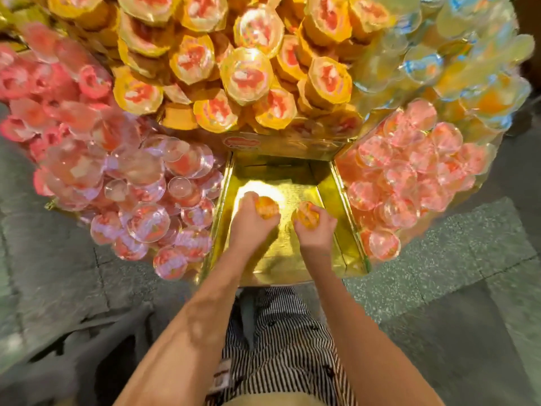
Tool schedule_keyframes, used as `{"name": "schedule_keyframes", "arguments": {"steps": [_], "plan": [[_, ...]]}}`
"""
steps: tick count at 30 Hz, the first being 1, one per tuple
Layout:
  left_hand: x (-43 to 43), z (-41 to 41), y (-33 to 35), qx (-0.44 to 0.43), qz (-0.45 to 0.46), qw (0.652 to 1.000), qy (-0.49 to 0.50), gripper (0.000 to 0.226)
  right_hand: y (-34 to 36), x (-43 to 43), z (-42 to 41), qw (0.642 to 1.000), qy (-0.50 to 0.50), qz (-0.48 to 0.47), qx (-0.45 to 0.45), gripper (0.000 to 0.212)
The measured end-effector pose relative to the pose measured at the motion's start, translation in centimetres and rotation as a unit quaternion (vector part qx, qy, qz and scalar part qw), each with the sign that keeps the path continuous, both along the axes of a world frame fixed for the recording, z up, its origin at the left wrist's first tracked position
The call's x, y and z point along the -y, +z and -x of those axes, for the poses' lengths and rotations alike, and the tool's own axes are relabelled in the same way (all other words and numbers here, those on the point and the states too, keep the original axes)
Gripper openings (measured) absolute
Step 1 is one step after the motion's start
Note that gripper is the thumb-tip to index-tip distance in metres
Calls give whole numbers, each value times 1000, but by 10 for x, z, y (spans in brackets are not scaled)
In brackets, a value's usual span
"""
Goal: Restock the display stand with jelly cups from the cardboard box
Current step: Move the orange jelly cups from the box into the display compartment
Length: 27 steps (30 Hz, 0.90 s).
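So the person's got both hands down in the gold tray (292, 177), the one bare bay at the front of the stand. The left hand (250, 225) has its fingers curled round an orange cup, call it the left cup (267, 207). The right hand (316, 232) is wrapped round the right cup (306, 216) the same way. Both cups sit low over the middle of the tray and poke out ahead of the knuckles toward the tray's back wall. Can't tell if either one touches the tray floor yet, and it's too blurry to say which way the lids face.

What matters, I'd guess, is that the free floor lies straight ahead of both hands, toward that back wall. The left hand is a bit further in, so it's the nearer one to drop first.

Yellow cups (234, 77) are heaped beyond the tray's back wall, with pink cups (140, 200) piled to its left and more on its right. The box isn't in view.
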State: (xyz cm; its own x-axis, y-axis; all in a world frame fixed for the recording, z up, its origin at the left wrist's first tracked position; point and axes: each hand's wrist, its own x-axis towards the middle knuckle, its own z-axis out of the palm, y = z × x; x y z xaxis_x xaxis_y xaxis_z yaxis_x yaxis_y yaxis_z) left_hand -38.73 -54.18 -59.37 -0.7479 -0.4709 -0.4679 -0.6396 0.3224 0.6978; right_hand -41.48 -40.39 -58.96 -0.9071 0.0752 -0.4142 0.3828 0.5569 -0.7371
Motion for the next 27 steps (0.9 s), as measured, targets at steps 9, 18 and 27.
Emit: {"name": "schedule_keyframes", "arguments": {"steps": [9, 18, 27], "plan": [[-19, 49, -60, 36, 61, 997, 14, 58, -62, 15, 58, 999, 48, -1, 0, 45], [-18, 71, -84, 26, 71, 997, 23, 63, -90, 22, 72, 999, 50, -9, 0, 43], [-23, 52, -99, -52, -19, 992, 112, 48, -94, 8, 64, 996, 80, 28, 19, 41]]}}
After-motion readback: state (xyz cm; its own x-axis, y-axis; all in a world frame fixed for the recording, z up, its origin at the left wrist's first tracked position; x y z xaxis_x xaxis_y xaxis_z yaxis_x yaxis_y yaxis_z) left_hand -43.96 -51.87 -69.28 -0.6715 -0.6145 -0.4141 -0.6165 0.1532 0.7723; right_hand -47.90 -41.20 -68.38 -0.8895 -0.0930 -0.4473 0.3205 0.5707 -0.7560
